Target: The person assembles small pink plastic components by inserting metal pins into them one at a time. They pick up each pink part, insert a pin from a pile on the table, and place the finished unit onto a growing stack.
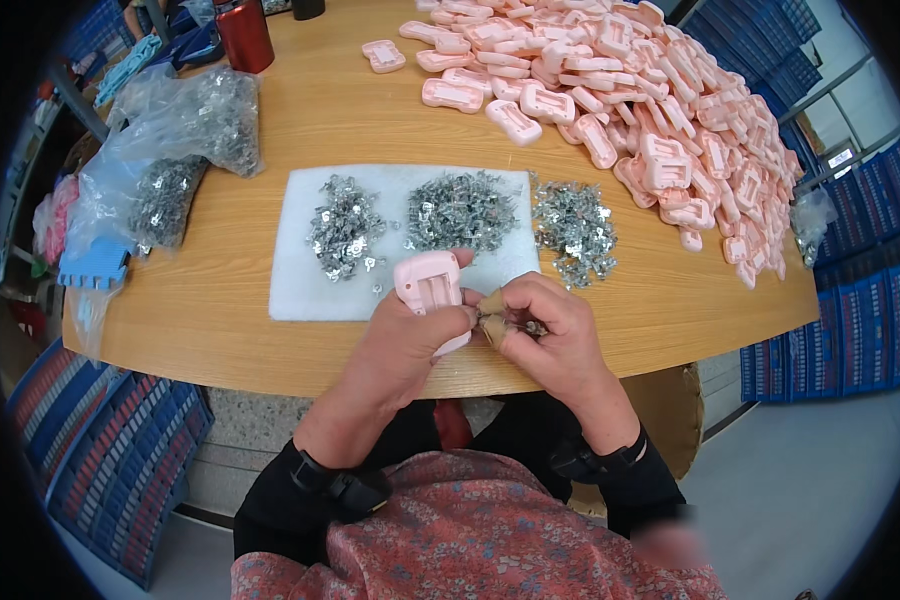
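My left hand [388,338] is closed around a pink plastic casing [430,272], with the thumb lying across it. The casing has a rectangular recess facing up and is held tilted over the table's near edge. At the casing's right side is my right hand [562,322], its thumb and forefinger pinched together and their tips wrapped in tan tape. Small metal pieces [536,328] show within the curled right fingers; their exact shape is hard to make out. Beyond the hands, a white foam sheet [295,285] carries two piles of small metal contact pieces [460,212].
A third pile of metal pieces [575,232] straddles the sheet's right edge. Many pink casings [610,80] are heaped at the far right. Clear bags of metal parts [170,195] and a red flask [243,36] stand at the left. Blue racks [120,470] flank the wooden table [310,120].
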A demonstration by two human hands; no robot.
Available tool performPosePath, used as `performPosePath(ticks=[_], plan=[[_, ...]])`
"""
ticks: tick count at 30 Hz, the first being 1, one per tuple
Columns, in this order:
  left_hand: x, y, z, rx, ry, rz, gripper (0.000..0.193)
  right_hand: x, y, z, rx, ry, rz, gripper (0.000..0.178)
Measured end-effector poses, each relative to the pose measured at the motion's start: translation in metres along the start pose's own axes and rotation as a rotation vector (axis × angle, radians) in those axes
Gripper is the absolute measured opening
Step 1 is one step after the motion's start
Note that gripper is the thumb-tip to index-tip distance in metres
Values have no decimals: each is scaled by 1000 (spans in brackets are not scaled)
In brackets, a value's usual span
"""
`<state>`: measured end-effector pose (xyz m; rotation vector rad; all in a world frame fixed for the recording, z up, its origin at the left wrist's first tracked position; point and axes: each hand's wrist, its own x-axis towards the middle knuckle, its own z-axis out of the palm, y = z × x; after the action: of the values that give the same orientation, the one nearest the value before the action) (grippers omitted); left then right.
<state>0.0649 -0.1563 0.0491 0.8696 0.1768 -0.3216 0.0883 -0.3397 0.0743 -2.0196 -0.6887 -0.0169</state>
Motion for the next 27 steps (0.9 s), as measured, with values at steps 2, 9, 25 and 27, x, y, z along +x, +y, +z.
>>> performPosePath(ticks=[2,9,25,27], plan=[[0,0,1,81,9,38,60,-1,0,-1,23,-3,19,20],[-3,4,4,378,23,154,56,-10,2,4,212,22,327,19],[-18,1,0,956,-18,480,40,-10,-1,-11,375,-280,611,8],[-17,-1,0,914,-10,453,40,-13,2,-9,402,-258,598,7]])
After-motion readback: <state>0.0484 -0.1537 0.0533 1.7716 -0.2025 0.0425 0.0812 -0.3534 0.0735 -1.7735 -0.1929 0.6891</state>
